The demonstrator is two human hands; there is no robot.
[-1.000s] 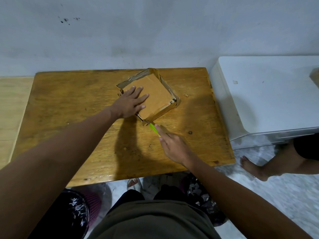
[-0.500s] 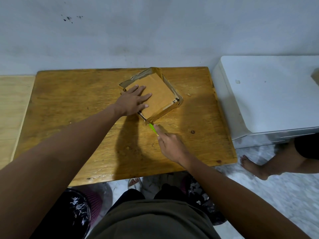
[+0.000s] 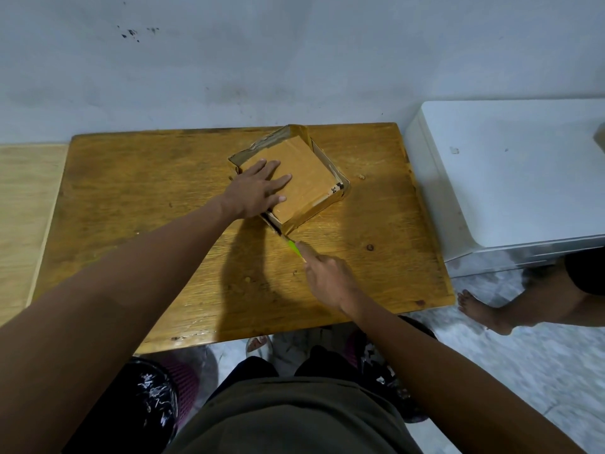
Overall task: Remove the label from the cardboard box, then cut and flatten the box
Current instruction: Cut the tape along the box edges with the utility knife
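A low brown cardboard box lies on the wooden table, turned like a diamond, its short side walls standing around a flat panel. A scrap of white label with black print clings to its right corner. My left hand presses flat on the panel's left half, fingers spread. My right hand grips a knife with a green handle. The knife's dark blade runs along the box's near-left wall, just under my left hand.
A white appliance stands right of the table. A person's bare foot and leg rest on the pale floor at right. A dark bin sits under the table's near edge. A grey wall rises behind.
The knife blade has slid a little farther along the box's near-left wall. My left hand has shifted slightly on the panel, and the box has turned a touch.
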